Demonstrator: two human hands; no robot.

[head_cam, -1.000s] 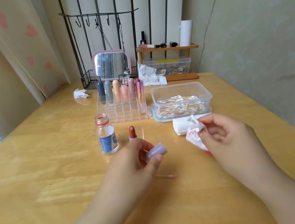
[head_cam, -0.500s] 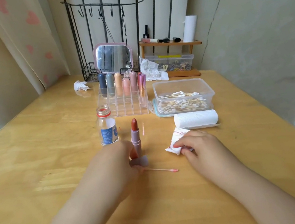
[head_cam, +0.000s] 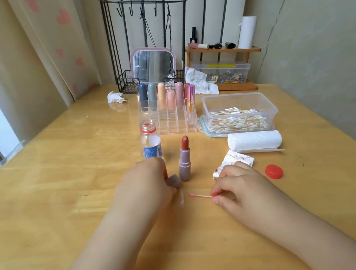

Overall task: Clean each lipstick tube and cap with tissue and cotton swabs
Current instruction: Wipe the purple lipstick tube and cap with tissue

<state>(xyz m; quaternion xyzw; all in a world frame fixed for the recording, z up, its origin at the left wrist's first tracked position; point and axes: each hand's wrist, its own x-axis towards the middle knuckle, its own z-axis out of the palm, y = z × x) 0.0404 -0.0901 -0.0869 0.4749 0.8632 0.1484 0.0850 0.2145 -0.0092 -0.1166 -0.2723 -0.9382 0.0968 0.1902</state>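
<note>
While left hand (head_cam: 144,183) gripped mauve cap (head_cam: 173,180) beside upright lipstick tube (head_cam: 184,162), right hand (head_cam: 236,186) pinched cotton swab (head_cam: 200,195) on table (head_cam: 61,179).

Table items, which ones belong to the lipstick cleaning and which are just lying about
In use: open lipstick, its cap in the left hand, used swab pinched by the right hand, stained tissue, swab box, tissue roll.

Lying about: mirror, wire rack, red bottle cap.
</note>
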